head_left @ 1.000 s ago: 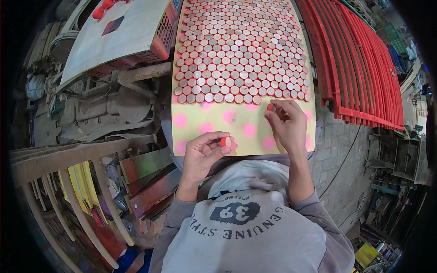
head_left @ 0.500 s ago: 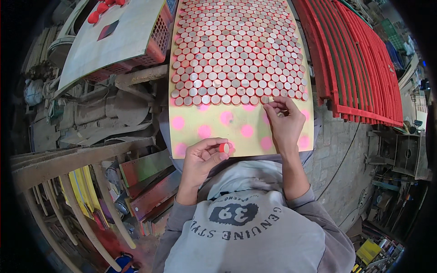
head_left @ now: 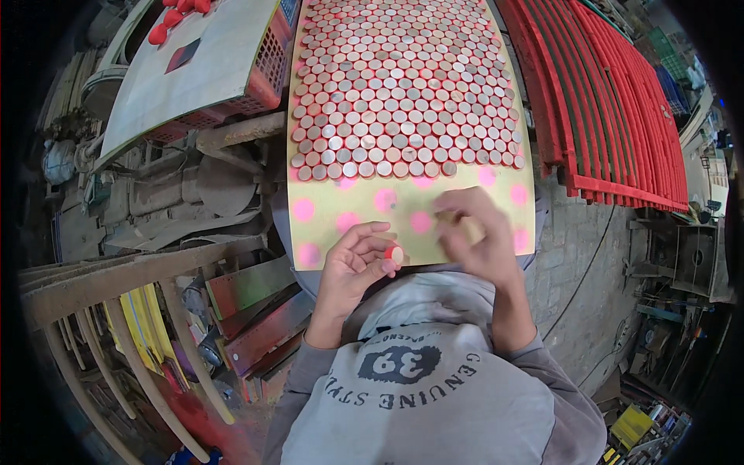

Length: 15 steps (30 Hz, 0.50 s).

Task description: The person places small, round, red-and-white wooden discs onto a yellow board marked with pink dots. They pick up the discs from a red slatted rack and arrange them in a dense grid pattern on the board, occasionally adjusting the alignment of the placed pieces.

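Observation:
A yellow board (head_left: 325, 225) with pink dots lies in front of me, its far part covered by rows of several round red-rimmed caps (head_left: 403, 101). My left hand (head_left: 355, 263) holds a small red and white cap (head_left: 394, 253) between thumb and fingers at the board's near edge. My right hand (head_left: 477, 236) hovers over the board's bare near strip, blurred, fingers curled; I cannot tell whether it holds anything.
A red slatted metal rack (head_left: 620, 116) runs along the right. A pale board on an orange crate (head_left: 263, 70) with red pieces (head_left: 182, 12) sits at the far left. Wooden and painted planks (head_left: 147, 310) lean at the lower left.
My right hand has drawn back from the last row of caps toward me and to the left. My left hand stays at the near edge with its cap.

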### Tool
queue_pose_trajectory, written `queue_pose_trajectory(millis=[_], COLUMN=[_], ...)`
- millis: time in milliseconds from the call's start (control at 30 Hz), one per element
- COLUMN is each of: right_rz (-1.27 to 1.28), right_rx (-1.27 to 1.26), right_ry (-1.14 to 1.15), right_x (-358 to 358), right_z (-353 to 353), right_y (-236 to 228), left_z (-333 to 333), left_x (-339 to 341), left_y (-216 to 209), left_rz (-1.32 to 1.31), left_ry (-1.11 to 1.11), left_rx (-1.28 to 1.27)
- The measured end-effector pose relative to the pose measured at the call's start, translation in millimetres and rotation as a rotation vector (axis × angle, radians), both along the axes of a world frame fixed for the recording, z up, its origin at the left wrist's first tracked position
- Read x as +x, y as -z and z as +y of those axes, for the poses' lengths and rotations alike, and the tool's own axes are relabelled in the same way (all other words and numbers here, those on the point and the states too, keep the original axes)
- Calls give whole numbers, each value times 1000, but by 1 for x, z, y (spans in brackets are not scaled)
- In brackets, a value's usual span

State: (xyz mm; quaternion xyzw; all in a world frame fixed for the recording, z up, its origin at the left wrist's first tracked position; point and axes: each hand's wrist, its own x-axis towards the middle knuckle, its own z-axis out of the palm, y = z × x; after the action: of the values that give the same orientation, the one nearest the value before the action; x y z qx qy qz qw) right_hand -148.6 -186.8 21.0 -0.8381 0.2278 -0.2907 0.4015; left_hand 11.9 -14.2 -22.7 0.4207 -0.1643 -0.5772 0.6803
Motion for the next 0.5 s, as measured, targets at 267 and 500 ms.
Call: queue_pose_trajectory(millis=[267,500], right_rz=[34,198], right_rx=[218,-25], right_ry=[-177,506], right_x=[-3,-15], right_z=[15,-33], right_y=[1,29], left_z=[-11,-10], left_x=[-7,73], left_y=[-1,-11], left_rz=[4,-1709], left_ry=[39,-254], left_rx=[-10,-70])
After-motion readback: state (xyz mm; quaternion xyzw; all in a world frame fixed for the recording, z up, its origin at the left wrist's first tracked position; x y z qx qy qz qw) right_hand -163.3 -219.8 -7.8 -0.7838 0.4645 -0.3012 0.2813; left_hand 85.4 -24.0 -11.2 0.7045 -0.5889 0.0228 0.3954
